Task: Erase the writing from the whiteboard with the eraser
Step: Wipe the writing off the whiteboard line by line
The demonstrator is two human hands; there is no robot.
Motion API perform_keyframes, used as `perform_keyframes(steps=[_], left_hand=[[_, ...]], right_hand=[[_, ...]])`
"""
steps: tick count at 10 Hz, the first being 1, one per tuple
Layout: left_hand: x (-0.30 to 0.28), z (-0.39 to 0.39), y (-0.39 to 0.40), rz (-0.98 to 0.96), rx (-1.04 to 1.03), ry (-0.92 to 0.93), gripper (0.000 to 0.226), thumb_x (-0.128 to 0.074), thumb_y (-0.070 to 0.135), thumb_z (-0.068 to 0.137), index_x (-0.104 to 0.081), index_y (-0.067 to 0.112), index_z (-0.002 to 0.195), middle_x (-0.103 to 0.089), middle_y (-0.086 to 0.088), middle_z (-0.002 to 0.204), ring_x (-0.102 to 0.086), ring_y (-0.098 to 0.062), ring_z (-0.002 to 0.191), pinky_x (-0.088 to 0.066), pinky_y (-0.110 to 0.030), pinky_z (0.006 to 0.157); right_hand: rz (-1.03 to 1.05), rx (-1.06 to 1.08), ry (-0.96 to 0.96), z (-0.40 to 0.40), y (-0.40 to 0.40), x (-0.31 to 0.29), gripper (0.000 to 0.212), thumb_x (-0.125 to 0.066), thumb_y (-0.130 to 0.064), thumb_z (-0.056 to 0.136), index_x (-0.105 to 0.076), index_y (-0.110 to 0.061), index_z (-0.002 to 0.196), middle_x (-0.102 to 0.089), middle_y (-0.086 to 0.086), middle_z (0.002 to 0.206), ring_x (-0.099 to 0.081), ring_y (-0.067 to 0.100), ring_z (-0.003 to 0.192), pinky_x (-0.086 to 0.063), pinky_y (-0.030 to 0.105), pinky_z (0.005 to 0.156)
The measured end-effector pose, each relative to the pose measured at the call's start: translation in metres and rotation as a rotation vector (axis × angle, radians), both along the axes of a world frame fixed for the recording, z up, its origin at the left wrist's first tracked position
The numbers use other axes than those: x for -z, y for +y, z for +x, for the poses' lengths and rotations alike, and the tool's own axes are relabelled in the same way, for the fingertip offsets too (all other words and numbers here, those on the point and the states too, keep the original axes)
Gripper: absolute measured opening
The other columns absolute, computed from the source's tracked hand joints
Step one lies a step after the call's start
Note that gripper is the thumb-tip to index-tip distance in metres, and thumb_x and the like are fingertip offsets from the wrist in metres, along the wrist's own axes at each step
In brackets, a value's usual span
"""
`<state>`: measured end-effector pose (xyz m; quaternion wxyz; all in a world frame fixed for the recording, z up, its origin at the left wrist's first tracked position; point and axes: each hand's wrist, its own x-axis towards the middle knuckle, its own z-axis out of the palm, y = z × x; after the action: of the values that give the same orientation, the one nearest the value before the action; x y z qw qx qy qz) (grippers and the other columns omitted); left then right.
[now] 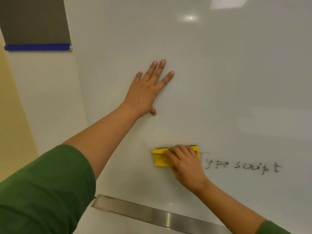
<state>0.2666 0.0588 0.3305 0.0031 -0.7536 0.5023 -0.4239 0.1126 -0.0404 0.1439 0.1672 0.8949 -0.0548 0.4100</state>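
A large whiteboard (219,81) fills most of the view. Black handwriting reading "Typescript" (243,165) runs along its lower right part. A yellow eraser (161,157) with a dark felt edge is pressed flat on the board just left of the first letter. My right hand (184,164) grips the eraser from its right side, fingers over its back. My left hand (148,88) lies flat on the bare board higher up, fingers spread, holding nothing. Both arms wear green sleeves.
A metal tray ledge (152,214) runs along the board's lower edge. At the upper left a grey panel (33,19) with a blue strip (37,47) under it hangs beside the board, with a white wall below and a yellowish wall at the far left.
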Motion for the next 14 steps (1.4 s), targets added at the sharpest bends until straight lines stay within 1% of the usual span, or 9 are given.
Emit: perform_keyframes(steps=[2,5,6,7,8,10,11,13,14], left_hand=[[0.001,0.001,-0.002,-0.014,0.006,-0.003,0.139,-0.084,0.05,0.053,0.017,0.029,0.146,0.019,-0.007,0.156,0.014,-0.025,0.144,-0.015,-0.048,0.114],[0.0,0.003,-0.001,-0.004,0.0,0.008,0.14,-0.083,0.052,0.053,0.02,0.03,0.145,0.022,-0.006,0.156,0.016,-0.024,0.144,-0.013,-0.048,0.114],[0.001,0.003,-0.003,-0.011,0.001,0.003,0.14,-0.083,0.052,0.053,0.02,0.03,0.145,0.021,-0.006,0.156,0.016,-0.024,0.144,-0.013,-0.048,0.114],[0.001,0.005,-0.003,-0.026,0.005,-0.001,0.139,-0.084,0.05,0.053,0.019,0.03,0.145,0.02,-0.006,0.156,0.015,-0.024,0.144,-0.013,-0.048,0.114],[0.002,0.004,-0.003,-0.022,-0.002,-0.006,0.14,-0.084,0.049,0.053,0.018,0.029,0.146,0.019,-0.007,0.156,0.014,-0.025,0.144,-0.013,-0.048,0.114],[0.001,0.007,-0.003,-0.02,-0.001,0.008,0.14,-0.084,0.051,0.053,0.021,0.03,0.144,0.022,-0.006,0.156,0.016,-0.024,0.144,-0.012,-0.048,0.115],[0.001,0.006,-0.004,-0.021,0.0,0.009,0.141,-0.084,0.051,0.053,0.022,0.03,0.144,0.022,-0.007,0.156,0.016,-0.024,0.144,-0.012,-0.048,0.114],[0.002,0.007,-0.005,-0.03,-0.002,-0.008,0.141,-0.084,0.05,0.053,0.02,0.029,0.145,0.019,-0.008,0.156,0.014,-0.025,0.144,-0.013,-0.049,0.114],[0.001,0.005,-0.003,-0.024,-0.004,-0.003,0.14,-0.084,0.05,0.053,0.019,0.029,0.145,0.019,-0.008,0.156,0.014,-0.025,0.144,-0.014,-0.049,0.114]], right_hand=[[0.152,-0.067,-0.245,0.024,0.004,-0.038,0.054,-0.076,-0.004,0.056,-0.064,-0.009,0.108,-0.065,0.012,0.094,-0.055,0.03,0.089,-0.034,0.036,0.076],[0.034,-0.072,0.134,0.036,0.025,0.055,0.051,-0.076,-0.011,0.054,-0.066,-0.019,0.103,-0.066,-0.002,0.095,-0.061,0.022,0.085,-0.042,0.029,0.079],[0.074,-0.032,0.022,0.011,0.005,0.045,0.055,-0.08,-0.012,0.054,-0.065,-0.018,0.107,-0.066,0.002,0.097,-0.06,0.025,0.087,-0.034,0.032,0.078],[0.188,-0.021,-0.237,0.018,0.002,0.005,0.051,-0.079,-0.011,0.059,-0.064,-0.014,0.107,-0.066,0.007,0.097,-0.052,0.024,0.09,-0.033,0.033,0.076],[0.185,-0.061,-0.309,0.045,0.017,-0.016,0.047,-0.076,-0.008,0.062,-0.066,-0.011,0.107,-0.067,0.01,0.097,-0.054,0.026,0.089,-0.036,0.035,0.073],[0.015,-0.055,0.056,0.039,0.024,0.056,0.05,-0.075,-0.012,0.06,-0.065,-0.018,0.108,-0.067,0.001,0.098,-0.061,0.023,0.083,-0.035,0.031,0.082],[0.045,-0.036,0.052,0.013,0.005,0.063,0.052,-0.079,-0.014,0.057,-0.065,-0.019,0.107,-0.067,0.001,0.097,-0.06,0.023,0.084,-0.033,0.03,0.079],[0.192,-0.044,-0.316,0.037,0.007,-0.016,0.05,-0.076,-0.013,0.061,-0.063,-0.014,0.109,-0.066,0.007,0.099,-0.049,0.024,0.091,-0.033,0.033,0.076],[0.091,-0.078,-0.211,0.061,0.023,-0.008,0.047,-0.074,-0.01,0.065,-0.063,-0.013,0.111,-0.066,0.008,0.101,-0.059,0.029,0.087,-0.035,0.036,0.076]])
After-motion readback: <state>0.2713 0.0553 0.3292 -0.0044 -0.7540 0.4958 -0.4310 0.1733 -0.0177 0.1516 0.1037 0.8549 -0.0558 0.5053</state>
